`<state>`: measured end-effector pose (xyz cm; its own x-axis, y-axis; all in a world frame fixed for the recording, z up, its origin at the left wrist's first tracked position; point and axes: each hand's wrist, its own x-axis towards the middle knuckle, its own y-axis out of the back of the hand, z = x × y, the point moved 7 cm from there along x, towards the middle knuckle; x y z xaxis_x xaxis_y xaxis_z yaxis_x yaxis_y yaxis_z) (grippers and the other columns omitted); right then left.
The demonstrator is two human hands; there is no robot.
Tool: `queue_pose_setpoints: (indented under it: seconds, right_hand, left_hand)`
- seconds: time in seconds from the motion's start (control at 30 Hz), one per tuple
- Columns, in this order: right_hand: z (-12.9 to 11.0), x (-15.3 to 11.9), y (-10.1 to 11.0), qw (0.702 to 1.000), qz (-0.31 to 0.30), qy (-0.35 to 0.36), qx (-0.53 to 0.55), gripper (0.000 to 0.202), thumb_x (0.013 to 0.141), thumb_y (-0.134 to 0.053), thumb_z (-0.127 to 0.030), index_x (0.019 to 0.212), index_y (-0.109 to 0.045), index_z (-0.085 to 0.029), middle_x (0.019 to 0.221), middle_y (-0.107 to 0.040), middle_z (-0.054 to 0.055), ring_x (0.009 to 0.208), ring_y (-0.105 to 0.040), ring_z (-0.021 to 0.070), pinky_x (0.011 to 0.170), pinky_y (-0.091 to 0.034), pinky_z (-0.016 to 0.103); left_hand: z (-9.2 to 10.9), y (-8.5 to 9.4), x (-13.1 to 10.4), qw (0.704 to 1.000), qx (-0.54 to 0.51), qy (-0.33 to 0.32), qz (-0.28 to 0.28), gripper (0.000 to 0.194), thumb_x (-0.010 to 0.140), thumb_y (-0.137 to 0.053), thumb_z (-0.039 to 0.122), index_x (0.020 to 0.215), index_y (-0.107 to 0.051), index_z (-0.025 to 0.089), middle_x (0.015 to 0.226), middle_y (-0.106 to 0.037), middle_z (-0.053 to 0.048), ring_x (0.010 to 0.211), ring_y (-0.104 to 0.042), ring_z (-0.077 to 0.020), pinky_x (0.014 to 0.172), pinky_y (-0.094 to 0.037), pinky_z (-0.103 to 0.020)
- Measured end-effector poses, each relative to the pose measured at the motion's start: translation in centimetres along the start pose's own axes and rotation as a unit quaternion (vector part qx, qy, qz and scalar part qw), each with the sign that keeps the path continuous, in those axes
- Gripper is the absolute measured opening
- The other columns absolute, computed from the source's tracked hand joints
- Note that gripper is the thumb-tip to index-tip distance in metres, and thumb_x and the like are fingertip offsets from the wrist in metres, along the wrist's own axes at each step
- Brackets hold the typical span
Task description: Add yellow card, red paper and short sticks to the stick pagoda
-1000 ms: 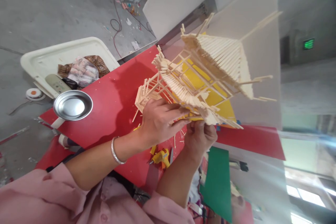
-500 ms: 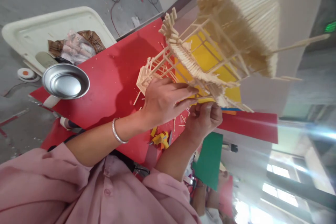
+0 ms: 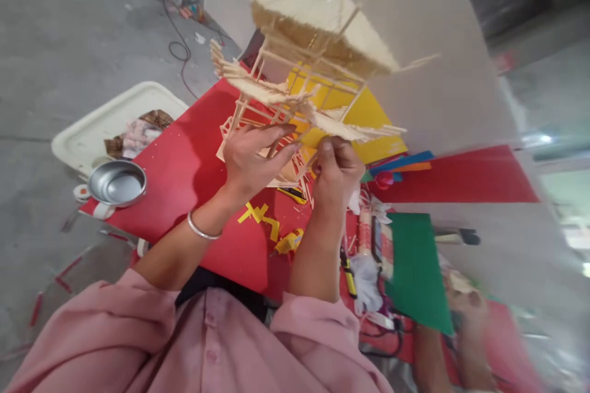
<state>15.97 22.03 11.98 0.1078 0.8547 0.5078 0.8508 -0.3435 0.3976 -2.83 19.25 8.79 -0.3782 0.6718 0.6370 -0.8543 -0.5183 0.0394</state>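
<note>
A tiered pavilion model of thin pale sticks stands on the red table, its upper roof toward the top of the view. My left hand, with a silver bangle at its wrist, reaches to the lower frame with thumb and fingers apart around a thin stick of the model. Just under the lower roof's right side, my right hand has its thumb and fingers pinched together; what lies between them is too small to make out.
A steel bowl is at the table's left corner, beside a white tray. Yellow strips, a yellow glue gun and a cutter lie nearer. At right are a green sheet and another person's arms.
The view has turned, so the model now looks more upright. My left hand's thumb and fingers are farther apart, and the gap between my hands has widened.
</note>
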Motion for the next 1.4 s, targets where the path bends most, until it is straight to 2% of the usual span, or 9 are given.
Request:
queue_pose_setpoints:
  seconds: [0.1,0.27,0.43,0.63,0.77,0.9,1.03,1.2,1.4]
  right_hand:
    - [-0.5,0.2,0.0,1.000,0.012,0.014,0.022,0.031,0.083,-0.071,-0.052,0.085,-0.072,-0.021,0.077,-0.062,0.000,0.076,-0.062,0.0138,0.066,-0.053,0.028]
    - [-1.4,0.5,-0.5,0.998,0.000,0.039,0.055,0.026,0.083,-0.074,-0.046,0.084,-0.075,-0.021,0.078,-0.065,-0.001,0.080,-0.063,0.0136,0.078,-0.055,0.032]
    - [-1.7,1.0,-1.0,0.995,-0.003,0.064,0.073,0.021,0.086,-0.073,-0.045,0.087,-0.077,-0.025,0.082,-0.068,-0.001,0.081,-0.064,0.0145,0.076,-0.054,0.032]
    - [-1.5,1.2,-1.5,0.997,-0.025,0.024,0.071,0.023,0.089,-0.070,-0.052,0.092,-0.077,-0.031,0.091,-0.072,0.003,0.081,-0.062,0.0199,0.074,-0.055,0.039]
    - [-1.5,1.3,-1.8,0.995,-0.038,-0.006,0.093,0.024,0.088,-0.069,-0.055,0.096,-0.077,-0.034,0.094,-0.073,0.002,0.088,-0.065,0.0222,0.076,-0.055,0.040]
    - [-1.6,1.5,-1.8,0.992,-0.031,-0.006,0.121,0.024,0.087,-0.072,-0.052,0.092,-0.078,-0.030,0.094,-0.075,0.002,0.082,-0.065,0.0200,0.071,-0.053,0.038]
    - [-1.7,1.6,-1.8,0.990,-0.033,-0.007,0.139,0.022,0.086,-0.073,-0.049,0.090,-0.078,-0.028,0.095,-0.077,0.001,0.085,-0.065,0.0194,0.073,-0.053,0.037]
    - [-1.9,1.5,-1.8,0.987,-0.045,-0.019,0.154,0.024,0.083,-0.074,-0.057,0.084,-0.076,-0.033,0.093,-0.077,-0.002,0.092,-0.065,0.0203,0.082,-0.055,0.038]
    - [-1.5,1.5,-1.8,0.987,-0.049,-0.046,0.147,0.024,0.078,-0.078,-0.057,0.093,-0.078,-0.039,0.083,-0.077,-0.002,0.095,-0.065,0.0242,0.079,-0.057,0.043]
  left_hand:
    - [0.1,0.4,0.2,1.000,0.013,-0.001,0.007,0.022,0.090,-0.070,0.046,0.096,-0.080,0.027,0.085,-0.080,-0.001,0.071,-0.069,-0.0142,0.076,-0.053,-0.030]
    - [-0.1,0.8,0.4,1.000,-0.007,0.003,0.027,0.018,0.086,-0.075,0.042,0.092,-0.079,0.025,0.086,-0.080,-0.001,0.071,-0.068,-0.0140,0.073,-0.054,-0.030]
    - [-0.4,0.9,0.9,0.996,-0.059,0.050,0.037,0.016,0.080,-0.081,0.037,0.090,-0.079,0.024,0.087,-0.079,0.000,0.068,-0.064,-0.0130,0.072,-0.055,-0.031]
    - [-0.7,0.4,0.9,0.989,-0.114,0.089,0.031,0.020,0.080,-0.082,0.037,0.097,-0.079,0.027,0.089,-0.078,0.000,0.073,-0.066,-0.0130,0.071,-0.054,-0.030]
    - [-0.9,0.2,0.9,0.993,-0.098,0.068,0.028,0.025,0.082,-0.080,0.041,0.101,-0.077,0.025,0.096,-0.077,0.001,0.089,-0.071,-0.0147,0.078,-0.055,-0.029]
    - [-0.7,0.2,1.0,0.994,-0.096,0.045,0.028,0.021,0.089,-0.073,0.042,0.099,-0.078,0.024,0.097,-0.077,0.001,0.097,-0.072,-0.0167,0.087,-0.057,-0.032]
    - [-0.7,0.1,1.0,0.996,-0.068,0.046,0.018,0.023,0.093,-0.066,0.040,0.104,-0.078,0.024,0.101,-0.077,0.000,0.108,-0.072,-0.0195,0.096,-0.056,-0.034]
    - [-0.8,0.4,1.0,0.997,-0.060,0.038,0.021,0.020,0.092,-0.068,0.038,0.103,-0.079,0.025,0.101,-0.078,0.000,0.105,-0.073,-0.0183,0.095,-0.056,-0.033]
    - [-1.1,0.4,1.1,0.997,-0.056,0.039,0.021,0.025,0.090,-0.070,0.042,0.105,-0.078,0.024,0.103,-0.078,-0.001,0.103,-0.073,-0.0188,0.097,-0.057,-0.035]
